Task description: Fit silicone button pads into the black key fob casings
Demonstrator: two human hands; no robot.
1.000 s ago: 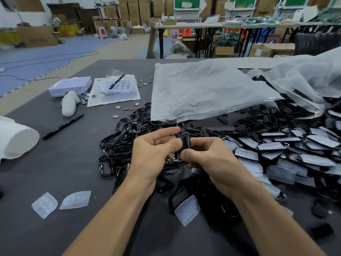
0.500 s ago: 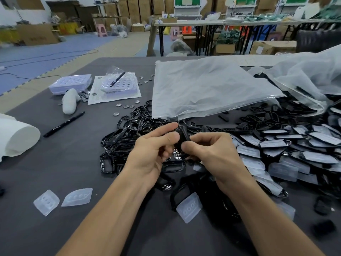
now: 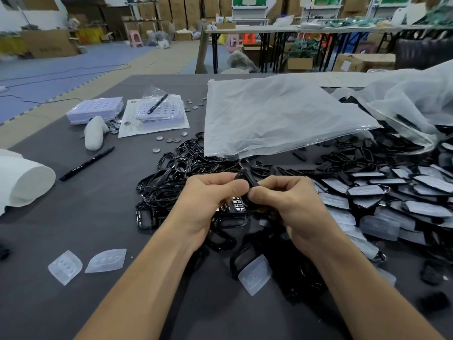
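A black key fob casing [image 3: 247, 179] is pinched between my left hand [image 3: 206, 202] and my right hand [image 3: 291, 202] above the table's middle; fingers hide most of it, so any pad in it cannot be made out. Under and behind the hands lies a heap of black casing frames [image 3: 171, 177]. To the right spreads a pile of casings with translucent pads fitted [image 3: 372, 192]. Loose silicone pads lie near: two at the front left [image 3: 105, 261] and one below my right wrist [image 3: 255, 274].
A large clear plastic bag [image 3: 277, 116] lies flat behind the piles. At the left are a black marker [image 3: 85, 164], a white roll [image 3: 22, 182], trays [image 3: 95, 110] and scattered coin cells [image 3: 169, 139]. The grey table [image 3: 73, 217] fronts a warehouse floor.
Both hands have stayed together on the casing, with the fingers shifting and the casing turning slightly between them. The view has tipped a little.
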